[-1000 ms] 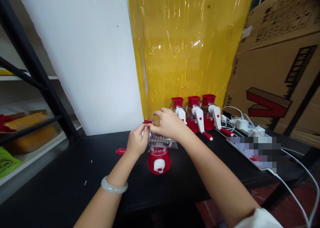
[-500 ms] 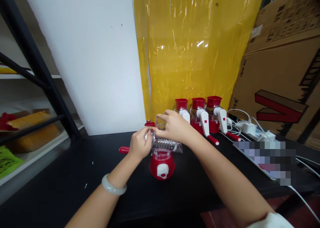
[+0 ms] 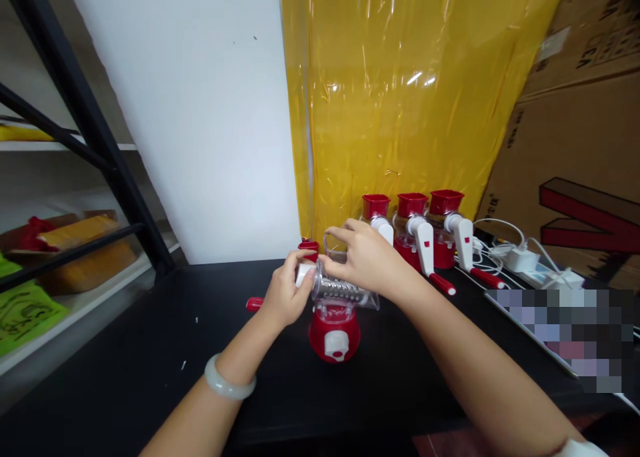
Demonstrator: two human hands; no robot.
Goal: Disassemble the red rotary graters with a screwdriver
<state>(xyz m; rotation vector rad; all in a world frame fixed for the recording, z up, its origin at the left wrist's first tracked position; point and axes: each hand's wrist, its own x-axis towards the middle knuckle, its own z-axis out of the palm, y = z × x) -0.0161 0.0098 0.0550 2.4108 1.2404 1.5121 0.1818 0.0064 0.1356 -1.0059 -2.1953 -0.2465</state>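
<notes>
A rotary grater with a red base (image 3: 334, 333) stands upright on the black table (image 3: 390, 390). Its clear housing holds a metal drum (image 3: 345, 288) lying sideways. My left hand (image 3: 287, 289) is closed around the white crank hub (image 3: 303, 274) at the drum's left end, and the crank's red handle (image 3: 255, 303) sticks out to the left. My right hand (image 3: 363, 257) is over the top of the housing, thumb and fingers curved round the clear feed chute (image 3: 335, 243), which it partly hides.
Several more red and white graters (image 3: 413, 233) stand behind to the right. A power strip with white cables (image 3: 523, 260) and a flat device (image 3: 560, 337), blurred out, lie at the right. A black-framed shelf (image 3: 125, 197) stands left, a large cardboard box (image 3: 575, 137) back right.
The view has shifted, so the scene sits slightly further right. My left fingers have moved a little on the crank, and more of the white hub shows. My right hand stays on the grater.
</notes>
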